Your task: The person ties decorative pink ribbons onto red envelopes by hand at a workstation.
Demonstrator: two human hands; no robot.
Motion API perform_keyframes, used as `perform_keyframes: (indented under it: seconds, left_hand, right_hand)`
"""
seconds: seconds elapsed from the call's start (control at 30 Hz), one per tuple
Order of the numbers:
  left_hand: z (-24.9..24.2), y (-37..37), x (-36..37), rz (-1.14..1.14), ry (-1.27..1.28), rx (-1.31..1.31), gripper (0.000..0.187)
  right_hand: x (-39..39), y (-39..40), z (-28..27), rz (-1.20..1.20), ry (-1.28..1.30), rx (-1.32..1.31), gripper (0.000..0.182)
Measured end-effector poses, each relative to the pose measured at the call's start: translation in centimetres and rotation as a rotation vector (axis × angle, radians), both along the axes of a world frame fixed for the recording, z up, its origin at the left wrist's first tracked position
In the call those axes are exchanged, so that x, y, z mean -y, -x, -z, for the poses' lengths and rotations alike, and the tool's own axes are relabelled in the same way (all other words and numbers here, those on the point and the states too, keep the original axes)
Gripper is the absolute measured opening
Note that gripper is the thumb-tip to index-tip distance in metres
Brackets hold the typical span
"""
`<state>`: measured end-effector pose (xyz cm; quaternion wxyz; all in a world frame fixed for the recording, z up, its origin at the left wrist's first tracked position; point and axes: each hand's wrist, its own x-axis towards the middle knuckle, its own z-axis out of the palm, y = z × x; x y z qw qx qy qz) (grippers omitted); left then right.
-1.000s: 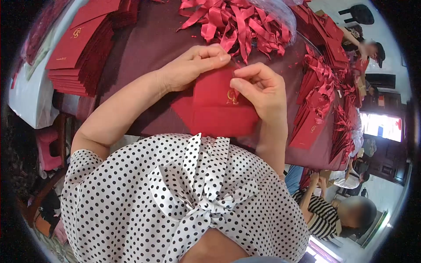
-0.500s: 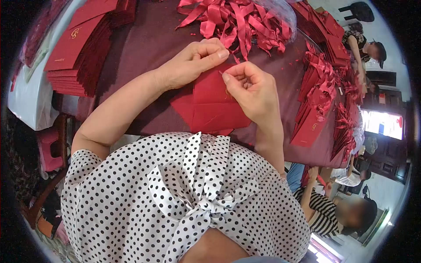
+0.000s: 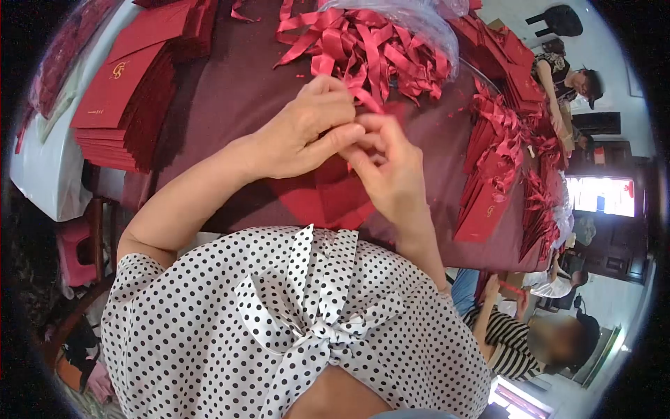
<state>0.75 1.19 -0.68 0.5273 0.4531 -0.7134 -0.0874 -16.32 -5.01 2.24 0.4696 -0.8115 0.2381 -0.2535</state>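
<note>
Both hands meet over a dark red paper bag or folder (image 3: 324,188) lying on the cloth in front of me; they cover much of it. My left hand (image 3: 307,129) is closed, its fingers curled on a red satin ribbon (image 3: 364,96) that shows just beyond the fingertips. My right hand (image 3: 391,167) is pinched closed against the left thumb, on the same ribbon, though the exact grip is hidden and a little blurred. Just beyond the hands lies a heap of loose red ribbons (image 3: 391,52) by clear plastic.
Stacked red paper bags (image 3: 115,94) stand at the left. Finished-looking bags with ribbons (image 3: 481,202) lie at the right of the maroon tablecloth (image 3: 230,98). A person in a striped top (image 3: 513,335) sits at the right; another person (image 3: 562,84) is farther back.
The hands have drawn together over the bag, the left turning more knuckles-up. A looped stretch of ribbon now shows above them. The view has shifted slightly.
</note>
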Motion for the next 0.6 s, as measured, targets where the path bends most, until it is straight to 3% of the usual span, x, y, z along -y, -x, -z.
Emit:
perform_keyframes:
  seconds: [0.1,0.2,0.27,0.33,0.4,0.47,0.53,0.6]
  left_hand:
    - [-1.1,-1.5,-0.9,0.178,-0.376,-0.012,0.018]
    - [-1.7,-2.0,-1.2,0.271,-0.549,-0.045,0.013]
    - [-0.9,-2.7,-0.9,0.313,-0.550,0.028,0.014]
    - [-1.0,-3.2,-0.7,0.602,-0.540,0.077,0.015]
    - [-1.3,-3.2,-0.9,0.609,-0.553,0.032,0.015]
    - [-2.0,-2.5,-1.1,0.518,-0.524,0.202,0.017]
    - [-1.7,-1.9,-1.2,0.457,-0.506,0.186,0.016]
    - [-1.1,-2.0,-1.0,0.626,-0.496,0.029,0.013]
  right_hand:
    - [-0.3,0.8,0.3,-0.014,0.318,-0.019,0.017]
    - [-0.7,1.1,0.2,-0.036,0.367,-0.027,0.017]
    - [-0.9,1.1,0.1,-0.051,0.415,-0.022,0.018]
    - [-1.1,1.2,0.2,-0.121,0.402,-0.044,0.017]
    - [-1.2,1.4,-0.1,-0.119,0.408,-0.046,0.016]
    - [-1.0,1.5,-0.2,-0.171,0.398,-0.055,0.016]
    - [-1.0,1.8,-0.5,-0.168,0.343,-0.090,0.017]
    - [-1.1,2.3,-1.1,-0.171,0.284,-0.134,0.018]
